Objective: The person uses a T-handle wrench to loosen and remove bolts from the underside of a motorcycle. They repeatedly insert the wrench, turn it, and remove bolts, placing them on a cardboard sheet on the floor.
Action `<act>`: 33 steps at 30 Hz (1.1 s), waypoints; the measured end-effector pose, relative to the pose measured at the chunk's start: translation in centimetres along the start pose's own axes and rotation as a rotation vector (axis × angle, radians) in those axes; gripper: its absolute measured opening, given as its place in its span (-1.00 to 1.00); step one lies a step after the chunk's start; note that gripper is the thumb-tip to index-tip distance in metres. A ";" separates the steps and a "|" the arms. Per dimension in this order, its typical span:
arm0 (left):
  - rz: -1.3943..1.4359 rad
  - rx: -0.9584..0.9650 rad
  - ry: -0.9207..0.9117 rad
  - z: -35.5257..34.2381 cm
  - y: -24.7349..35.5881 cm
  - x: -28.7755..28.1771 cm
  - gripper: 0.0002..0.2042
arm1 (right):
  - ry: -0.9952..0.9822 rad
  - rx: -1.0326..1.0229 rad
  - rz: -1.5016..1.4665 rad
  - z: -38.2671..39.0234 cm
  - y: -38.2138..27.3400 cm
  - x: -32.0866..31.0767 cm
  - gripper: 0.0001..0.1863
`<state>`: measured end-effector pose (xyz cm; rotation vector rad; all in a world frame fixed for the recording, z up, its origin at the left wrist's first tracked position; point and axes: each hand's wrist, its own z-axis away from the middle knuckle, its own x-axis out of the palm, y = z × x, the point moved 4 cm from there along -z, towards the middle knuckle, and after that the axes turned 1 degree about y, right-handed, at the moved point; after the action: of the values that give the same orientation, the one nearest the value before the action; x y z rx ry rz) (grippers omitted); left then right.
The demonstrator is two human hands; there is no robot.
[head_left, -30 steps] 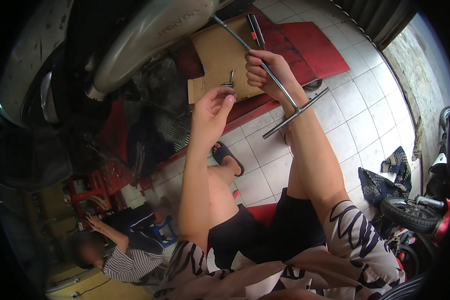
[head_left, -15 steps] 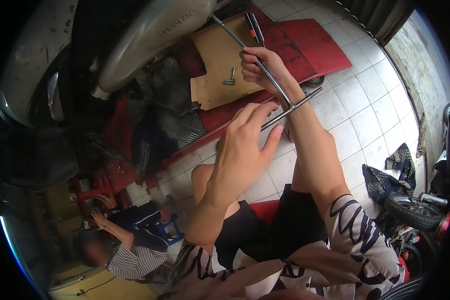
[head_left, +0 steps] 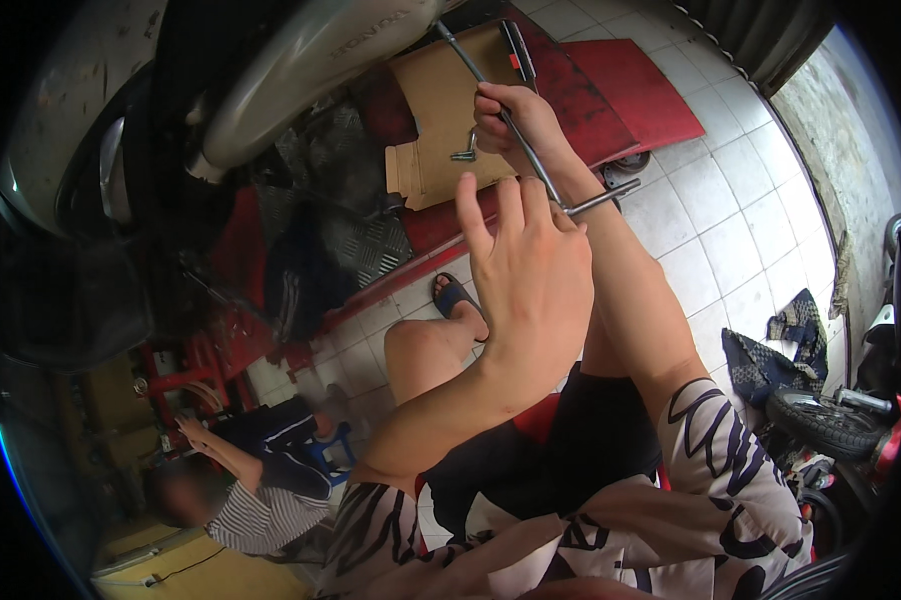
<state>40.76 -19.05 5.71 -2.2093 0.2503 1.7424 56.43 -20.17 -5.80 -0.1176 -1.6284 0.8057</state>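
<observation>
A long steel T-handle wrench [head_left: 533, 158] slants from beneath the motor scooter's silver-grey cover [head_left: 316, 75] toward me. My right hand [head_left: 519, 122] is closed round its shaft. At the crossbar, my left hand [head_left: 536, 275] has its fingers stretched out and apart, and some fingertips touch or overlap the bar. They cover the bar's left part, while its right end sticks out over my right forearm. The wrench's far tip meets the scooter under the cover's edge, where the fastener cannot be seen. Small metal bolts [head_left: 464, 156] lie on a cardboard sheet [head_left: 436, 105] beyond my hands.
Under the cardboard is a red lift platform [head_left: 661, 95]. A black tool with a red mark [head_left: 518, 55] rests at the cardboard's far edge. Another person [head_left: 261, 510] sits at lower left. A checkered cloth [head_left: 776, 345] and a small wheel [head_left: 831, 422] lie on the right.
The crossbar has turned, and its left part is now behind my left fingers. My left hand has swung right with its fingers spread upward. My right hand keeps its grip on the shaft.
</observation>
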 end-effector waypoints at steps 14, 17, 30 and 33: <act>1.213 -0.257 0.057 0.2 -2.0 11.3 -0.43 | -0.119 0.100 0.119 0.1 -0.8 -0.4 -0.71; 1.759 -0.294 0.134 -0.6 -1.2 11.0 -0.37 | -0.480 0.289 -0.202 0.8 0.2 -0.1 -0.71; 1.993 -0.335 -0.286 2.9 -1.8 5.3 -0.27 | -0.395 0.218 -0.038 0.8 0.9 0.5 -0.70; 1.479 -0.516 -0.142 5.0 -4.6 5.5 -0.56 | -0.377 0.210 -0.110 1.4 -0.1 -1.2 -0.71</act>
<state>39.07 -12.72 -0.06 -2.2581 1.9761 2.8155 55.46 -21.43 -6.78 0.2869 -1.8695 0.9485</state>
